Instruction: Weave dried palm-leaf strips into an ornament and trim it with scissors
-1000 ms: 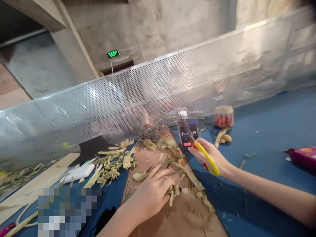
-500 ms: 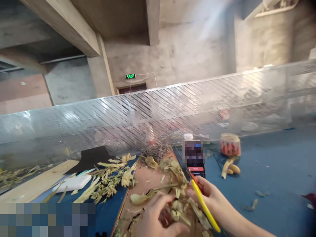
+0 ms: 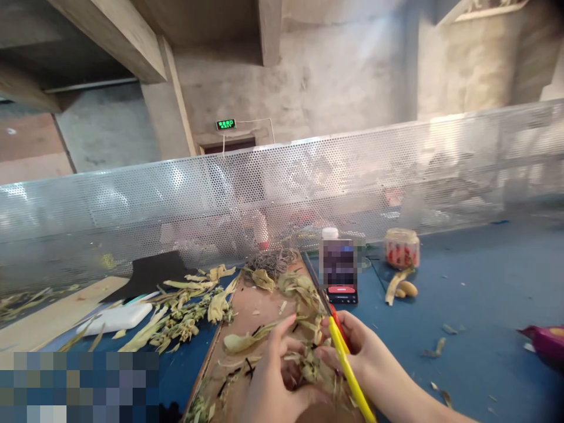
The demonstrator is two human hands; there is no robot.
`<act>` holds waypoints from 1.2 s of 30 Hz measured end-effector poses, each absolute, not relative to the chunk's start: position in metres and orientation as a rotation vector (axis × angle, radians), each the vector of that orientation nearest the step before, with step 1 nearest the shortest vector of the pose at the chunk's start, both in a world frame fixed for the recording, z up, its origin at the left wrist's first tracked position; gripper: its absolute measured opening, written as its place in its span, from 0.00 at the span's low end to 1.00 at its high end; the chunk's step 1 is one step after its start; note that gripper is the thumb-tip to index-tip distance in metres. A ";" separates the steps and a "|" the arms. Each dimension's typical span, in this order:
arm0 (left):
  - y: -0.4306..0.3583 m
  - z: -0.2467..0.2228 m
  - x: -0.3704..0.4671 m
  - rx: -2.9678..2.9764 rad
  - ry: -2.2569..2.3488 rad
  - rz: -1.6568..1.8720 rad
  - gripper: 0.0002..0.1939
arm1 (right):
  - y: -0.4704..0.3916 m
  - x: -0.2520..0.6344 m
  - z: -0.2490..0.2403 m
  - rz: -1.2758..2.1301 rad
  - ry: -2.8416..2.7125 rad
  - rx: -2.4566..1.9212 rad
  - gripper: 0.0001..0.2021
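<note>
Above the near half of the brown board (image 3: 255, 301), the left hand (image 3: 267, 376) was held with fingers curved beside a clump of dried plant pieces (image 3: 309, 369); whether anything was pinched in its grip could not be told. In the right hand (image 3: 361, 352), a hand tool with yellow and red handles (image 3: 345, 363) was firmly gripped. A second earlier that tool had been raised to the right of the board; it had since been brought to the board's right edge and the hands drawn together, by which the tool was judged to be put within working reach of the clump. One broad pale leaf (image 3: 234, 342) was counted on the board, the smaller scraps being too mixed to number. Right of the board, one purple packet (image 3: 549, 343) was seen; to its left, one heap of dried stems (image 3: 189, 329) and one white flat object (image 3: 118, 319). Farther off, right of the board, one phone (image 3: 342, 297), two tan oval pieces (image 3: 409, 289) and one lidded jar (image 3: 402, 249) were set on the blue worktop (image 3: 467, 276). One grey tangle (image 3: 277, 261) was left at the board's far end, and one perforated barrier (image 3: 198, 200) was stood beyond it.
</note>
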State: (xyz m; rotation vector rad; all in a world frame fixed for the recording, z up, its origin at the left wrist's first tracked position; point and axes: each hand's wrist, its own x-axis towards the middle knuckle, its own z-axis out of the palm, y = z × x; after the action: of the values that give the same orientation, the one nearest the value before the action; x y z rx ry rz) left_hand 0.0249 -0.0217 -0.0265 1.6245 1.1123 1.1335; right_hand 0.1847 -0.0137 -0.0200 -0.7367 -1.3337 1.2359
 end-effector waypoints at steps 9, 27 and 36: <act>-0.020 -0.008 0.023 1.551 0.982 0.933 0.16 | -0.015 0.184 -0.017 1.196 -1.243 -0.802 0.19; -0.023 -0.008 0.027 1.298 1.044 1.086 0.16 | -0.017 0.174 -0.023 1.439 -1.065 -0.703 0.24; -0.019 -0.009 0.021 1.224 0.981 1.120 0.17 | -0.015 0.179 -0.024 1.443 -1.131 -0.777 0.23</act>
State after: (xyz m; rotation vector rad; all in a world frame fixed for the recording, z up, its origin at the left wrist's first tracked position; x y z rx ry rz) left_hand 0.0207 -0.0194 -0.0093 1.2239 0.9805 1.1200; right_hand 0.1793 -0.0153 -0.0240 -0.7768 -1.1308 1.4432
